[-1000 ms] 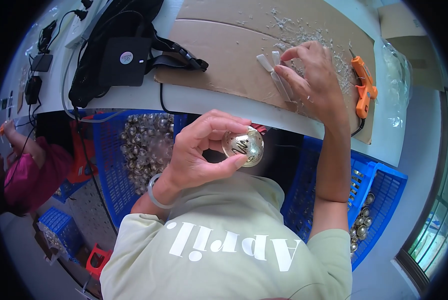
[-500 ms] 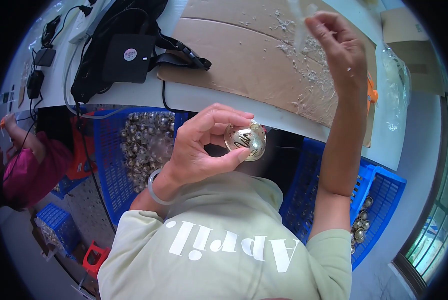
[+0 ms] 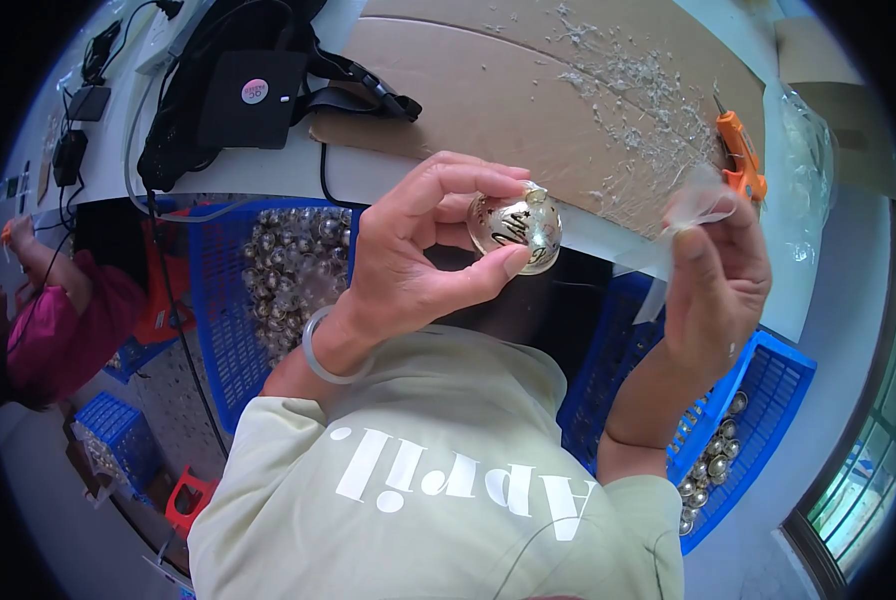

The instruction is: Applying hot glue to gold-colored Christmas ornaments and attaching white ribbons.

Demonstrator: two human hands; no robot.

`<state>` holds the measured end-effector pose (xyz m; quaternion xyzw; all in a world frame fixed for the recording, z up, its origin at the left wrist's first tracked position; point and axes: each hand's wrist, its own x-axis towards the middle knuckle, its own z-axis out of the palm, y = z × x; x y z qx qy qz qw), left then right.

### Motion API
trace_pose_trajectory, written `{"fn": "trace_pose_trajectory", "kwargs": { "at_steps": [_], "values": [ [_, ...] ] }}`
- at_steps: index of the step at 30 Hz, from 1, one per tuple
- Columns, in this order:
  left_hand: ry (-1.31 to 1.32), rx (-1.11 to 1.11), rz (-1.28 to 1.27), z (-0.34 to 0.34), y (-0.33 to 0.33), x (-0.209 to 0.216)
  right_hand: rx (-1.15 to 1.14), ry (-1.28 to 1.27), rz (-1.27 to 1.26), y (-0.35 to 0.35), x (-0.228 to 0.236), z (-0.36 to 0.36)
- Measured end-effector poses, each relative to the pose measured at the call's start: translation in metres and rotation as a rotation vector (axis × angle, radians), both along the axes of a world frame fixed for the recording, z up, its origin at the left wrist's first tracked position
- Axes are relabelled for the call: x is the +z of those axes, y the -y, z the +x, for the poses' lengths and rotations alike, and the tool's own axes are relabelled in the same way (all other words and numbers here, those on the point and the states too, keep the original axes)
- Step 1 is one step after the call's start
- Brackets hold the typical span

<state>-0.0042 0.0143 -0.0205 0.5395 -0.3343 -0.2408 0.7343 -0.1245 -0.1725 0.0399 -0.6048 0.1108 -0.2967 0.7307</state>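
My left hand (image 3: 418,235) grips a shiny gold ball ornament (image 3: 516,232) with dark lettering, thumb below and fingers above, just over the table's near edge. The ornament's small cap is at its top, beside my fingertips. To the right, my right hand (image 3: 720,265) pinches a loop of sheer whitish ribbon (image 3: 701,205), and a tail of it hangs down to the left. Ornament and ribbon are apart. An orange glue gun (image 3: 740,155) lies beyond my right hand, its nozzle pointing away from me.
A cardboard sheet (image 3: 448,90) strewn with dried glue strands covers much of the table. Blue crates of ornaments stand at left (image 3: 218,330) and right (image 3: 778,400). A black bag (image 3: 183,130) with straps lies at far left. Another person in a magenta top (image 3: 78,330) sits left.
My right hand has come down and nearer from over the cardboard, bringing the ribbon and uncovering the glue gun. My left hand has risen slightly to the right with the ornament.
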Motion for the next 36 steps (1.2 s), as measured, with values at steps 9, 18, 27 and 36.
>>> {"fn": "trace_pose_trajectory", "kwargs": {
  "at_steps": [9,18,27,36],
  "values": [
    [0.036,-0.041,-0.014,-0.007,0.01,0.002,0.068,-0.146,-0.049,-0.033,-0.019,0.004],
    [0.053,-0.056,0.014,-0.008,0.006,0.002,0.007,-0.198,-0.227,-0.028,-0.03,0.012],
    [0.112,-0.048,0.039,-0.007,0.003,0.002,0.002,-0.229,-0.366,-0.028,-0.026,0.013],
    [0.097,-0.024,0.032,-0.004,0.003,0.002,-0.362,-0.115,-0.575,-0.047,-0.016,-0.001]
  ]
}}
